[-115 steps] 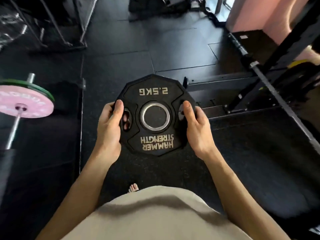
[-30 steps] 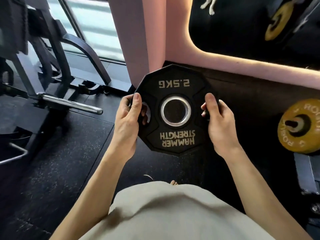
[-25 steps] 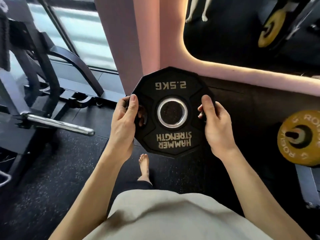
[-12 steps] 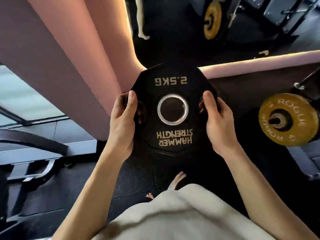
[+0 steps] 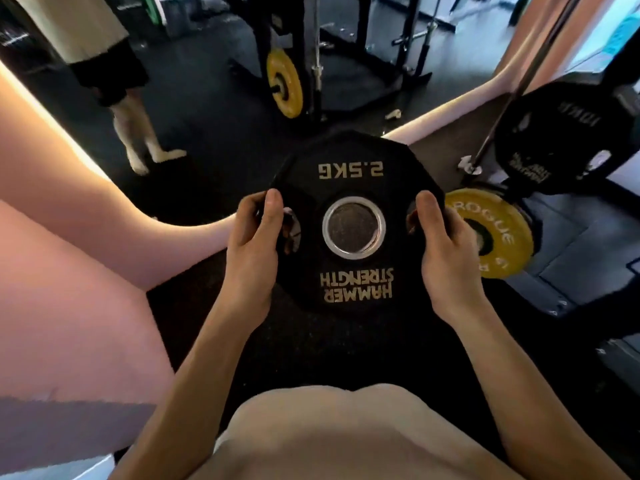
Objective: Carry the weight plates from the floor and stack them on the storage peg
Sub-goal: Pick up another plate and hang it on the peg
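Observation:
I hold a black 2.5 kg Hammer Strength weight plate (image 5: 353, 181) flat in front of me at waist height, its lettering upside down to me. My left hand (image 5: 252, 251) grips its left handle slot and my right hand (image 5: 446, 258) grips its right slot, thumbs on top. Just right of the plate, a yellow Rogue plate (image 5: 498, 237) sits on a storage peg, partly hidden by my right hand. Above it a larger black 10 kg plate (image 5: 561, 140) hangs on the same rack.
A pink wall base (image 5: 69, 271) fills the left, with a mirror (image 5: 214, 98) above it reflecting a person's legs, a yellow plate and a rack. Black rubber flooring (image 5: 311, 341) lies below. A slanted steel bar (image 5: 512, 98) rises on the right.
My view has swung further right: the mirror and pink wall now fill the left, and the black 10 kg plate has come into sight. Both hands keep the same grip on the plate.

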### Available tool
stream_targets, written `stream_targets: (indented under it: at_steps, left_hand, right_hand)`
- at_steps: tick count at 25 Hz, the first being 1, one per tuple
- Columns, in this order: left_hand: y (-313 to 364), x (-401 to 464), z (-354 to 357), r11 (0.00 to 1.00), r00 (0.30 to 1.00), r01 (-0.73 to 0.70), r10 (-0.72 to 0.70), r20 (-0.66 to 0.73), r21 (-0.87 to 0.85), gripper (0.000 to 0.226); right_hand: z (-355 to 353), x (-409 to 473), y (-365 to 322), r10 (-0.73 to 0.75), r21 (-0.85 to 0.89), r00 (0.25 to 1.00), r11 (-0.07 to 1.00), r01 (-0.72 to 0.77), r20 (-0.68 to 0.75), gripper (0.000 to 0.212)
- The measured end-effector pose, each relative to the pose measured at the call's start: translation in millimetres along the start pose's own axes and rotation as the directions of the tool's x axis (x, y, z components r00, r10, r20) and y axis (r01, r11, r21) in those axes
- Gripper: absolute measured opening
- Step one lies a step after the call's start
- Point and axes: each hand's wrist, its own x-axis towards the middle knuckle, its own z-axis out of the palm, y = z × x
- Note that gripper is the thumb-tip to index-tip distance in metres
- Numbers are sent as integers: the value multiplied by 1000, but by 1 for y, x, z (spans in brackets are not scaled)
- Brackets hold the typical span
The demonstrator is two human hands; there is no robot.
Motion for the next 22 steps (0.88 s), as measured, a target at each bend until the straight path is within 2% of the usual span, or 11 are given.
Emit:
stream_targets:
  at_steps: [2, 5, 11, 13, 17, 22]
  left_hand:
    - [2, 37, 30, 999, 994, -24, 21, 106, 32, 26]
    - [2, 93, 78, 1000, 962, -19, 13, 274, 21, 23]
    - [9, 203, 176, 999, 812, -7, 31, 584, -43, 30]
    - [23, 236, 210, 995, 764, -80, 99, 638, -58, 27]
    - [65, 295, 287, 972, 657, -173, 233, 717, -157, 22]
    - [122, 336, 380, 918, 529, -255, 395, 751, -304, 23]
  right_hand:
    - [-12, 30, -5, -18, -23, 995, 1000, 15, -95, 46]
    - [-32, 70, -13, -58, -55, 962, 997, 44, -266, 39]
    - [-56, 156, -32, -101, -50, 852, 995, 88, -514, 37]
    - [-58, 186, -47, -120, -16, 814, 991, 135, -569, 32]
    - [-71, 247, -91, -226, -98, 681, 970, 223, -697, 34]
    - [-109, 305, -158, -366, -220, 534, 922, 318, -762, 40]
